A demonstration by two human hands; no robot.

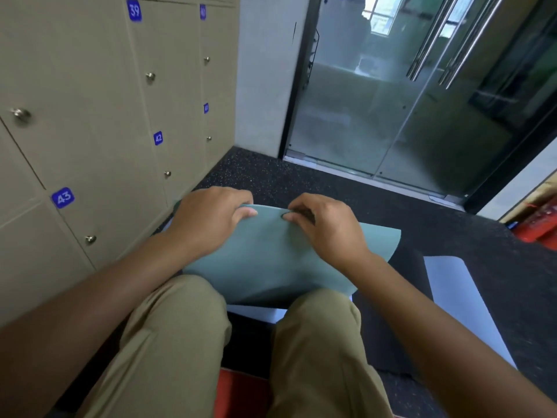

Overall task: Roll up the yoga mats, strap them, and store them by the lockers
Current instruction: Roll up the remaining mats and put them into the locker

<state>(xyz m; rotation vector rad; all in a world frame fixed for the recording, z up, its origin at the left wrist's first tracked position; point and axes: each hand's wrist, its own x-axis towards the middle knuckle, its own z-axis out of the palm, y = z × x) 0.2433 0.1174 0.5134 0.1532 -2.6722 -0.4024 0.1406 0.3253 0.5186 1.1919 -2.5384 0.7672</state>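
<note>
Down on the floor (346,191) beside the lockers (90,116), the person knelt with the green yoga mat (271,260) spread out ahead of the knees, and both hands were on its far end. The left hand (208,221) had its fingers curled over that raised edge with the thumb laid flat on the mat's top face, and the right hand (325,224) pinched the same edge just beside it, fingertips tucked under and thumb on top, so both were gripping the mat and neither was free. The lifted edge ran left to right across the view, from the locker side towards the glass door (391,101), while the mat's long axis ran from that edge back towards the person's knees. That was the relation that mattered: the edge sat under the fingers and the unrolled length lay on the near side, so by my reading the roll was only being started and would have to come towards the body. The hands sat close together near the middle of the edge, about equally placed, leaving the right corner loose and curling. A pale mat (461,297) lay flat on the floor, off to the right and apart from the green one, apparently not yet rolled. No strap was visible.
</note>
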